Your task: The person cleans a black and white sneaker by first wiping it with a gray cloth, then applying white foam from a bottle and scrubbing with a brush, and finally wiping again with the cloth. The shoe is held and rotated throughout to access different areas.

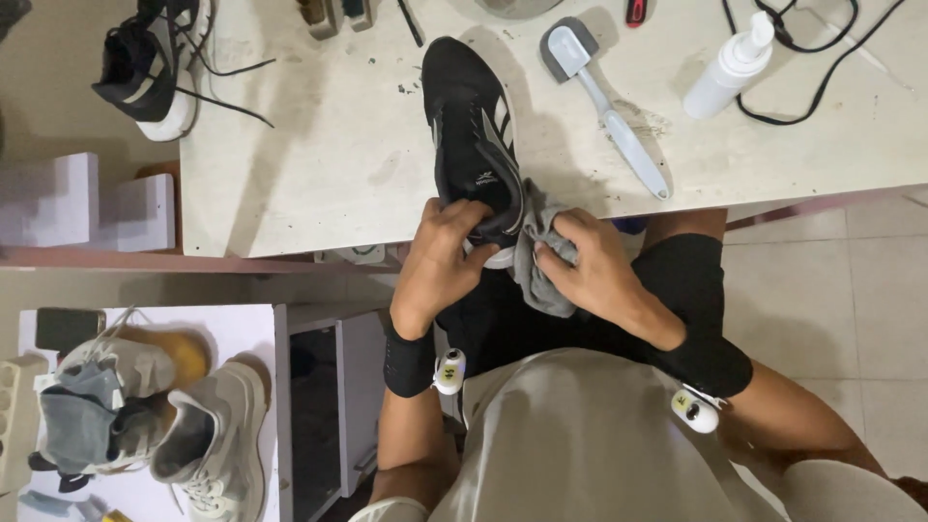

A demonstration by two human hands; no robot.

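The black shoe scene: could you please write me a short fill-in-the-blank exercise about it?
1. The left hand grips the heel of the black ____.
2. The right hand presses a grey ____ against the shoe.
3. The brush lies on the table, to the ____ of the shoe in the picture.
4. The white bottle lies beside a black ____.

Missing words: shoe; cloth; right; cable

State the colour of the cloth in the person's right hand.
Grey; the cloth shows best in the head view.
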